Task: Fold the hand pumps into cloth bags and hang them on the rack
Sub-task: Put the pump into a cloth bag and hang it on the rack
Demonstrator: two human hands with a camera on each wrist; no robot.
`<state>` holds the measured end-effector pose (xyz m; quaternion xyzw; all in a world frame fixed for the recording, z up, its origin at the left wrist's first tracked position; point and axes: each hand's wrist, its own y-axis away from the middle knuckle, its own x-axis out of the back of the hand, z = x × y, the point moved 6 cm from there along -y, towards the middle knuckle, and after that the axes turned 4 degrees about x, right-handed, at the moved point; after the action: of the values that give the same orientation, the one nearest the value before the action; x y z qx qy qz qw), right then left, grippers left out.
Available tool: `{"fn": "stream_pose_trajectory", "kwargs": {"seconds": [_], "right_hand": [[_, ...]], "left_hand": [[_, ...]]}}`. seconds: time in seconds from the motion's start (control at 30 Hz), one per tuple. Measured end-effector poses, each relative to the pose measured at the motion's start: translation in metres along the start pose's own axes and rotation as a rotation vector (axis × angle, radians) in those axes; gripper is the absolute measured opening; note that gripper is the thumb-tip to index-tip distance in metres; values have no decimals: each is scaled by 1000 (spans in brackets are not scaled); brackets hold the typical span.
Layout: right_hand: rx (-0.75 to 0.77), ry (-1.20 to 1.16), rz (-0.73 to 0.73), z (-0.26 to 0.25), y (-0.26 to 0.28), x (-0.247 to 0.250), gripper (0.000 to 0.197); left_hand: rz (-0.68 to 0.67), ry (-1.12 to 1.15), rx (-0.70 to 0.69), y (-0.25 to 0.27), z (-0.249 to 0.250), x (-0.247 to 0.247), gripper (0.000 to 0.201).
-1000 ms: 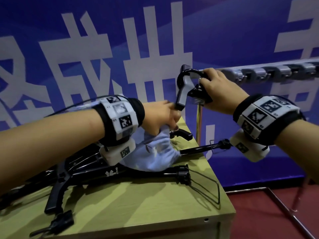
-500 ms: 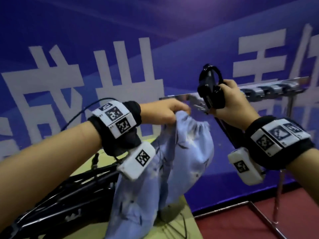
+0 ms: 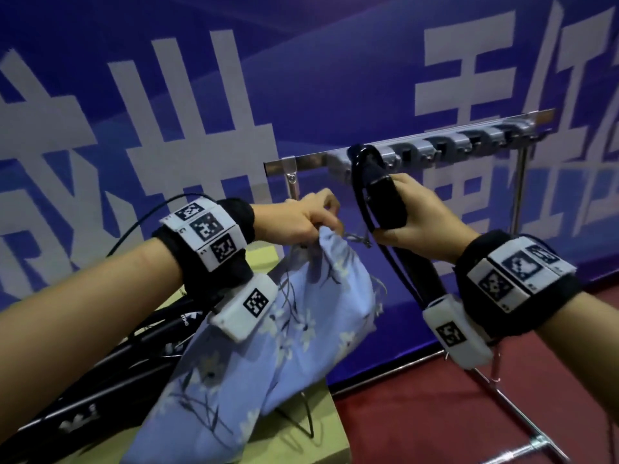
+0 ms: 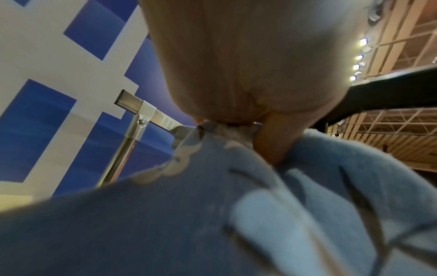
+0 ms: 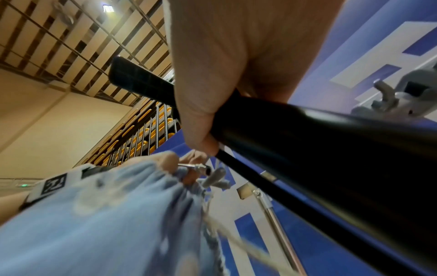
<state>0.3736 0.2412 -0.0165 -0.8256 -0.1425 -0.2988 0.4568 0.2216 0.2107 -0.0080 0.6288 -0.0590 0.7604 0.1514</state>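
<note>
A light blue floral cloth bag (image 3: 268,343) hangs from my left hand (image 3: 311,219), which pinches its gathered mouth just below the left end of the rack. The bag (image 4: 236,214) fills the left wrist view under my fingers. My right hand (image 3: 415,222) grips the black hand pump (image 3: 382,202) by its upper part, its hose loop raised against the metal rack bar (image 3: 435,145). The pump barrel (image 5: 307,142) runs across the right wrist view under my palm, with the bag (image 5: 106,224) below it. The bag's cord stretches toward the pump.
The rack carries a row of grey hooks (image 3: 465,142) and stands on metal legs (image 3: 516,192) over a red floor. Several more black pumps (image 3: 110,373) lie on the yellow-green table (image 3: 321,430) at lower left. A blue banner wall stands right behind the rack.
Both hands have lifted from the table to the rack. The bag came up off the table and now hangs in the air. The pump's top has reached the rack bar.
</note>
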Motion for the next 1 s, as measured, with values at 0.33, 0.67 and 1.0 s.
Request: {"fn": "stream_pose_trajectory", "kwargs": {"seconds": [0.33,0.67,1.0], "right_hand": [[54,12,-136,-14,0,-36,36],[400,542,-387,-50,10,-61,46],[457,491,-392,-55,17,-64,50]], "left_hand": [[228,375,-111,27,-13,19,27],[69,68,-46,44,5,31,27],[312,-597,115,32,-12,50,28]]}}
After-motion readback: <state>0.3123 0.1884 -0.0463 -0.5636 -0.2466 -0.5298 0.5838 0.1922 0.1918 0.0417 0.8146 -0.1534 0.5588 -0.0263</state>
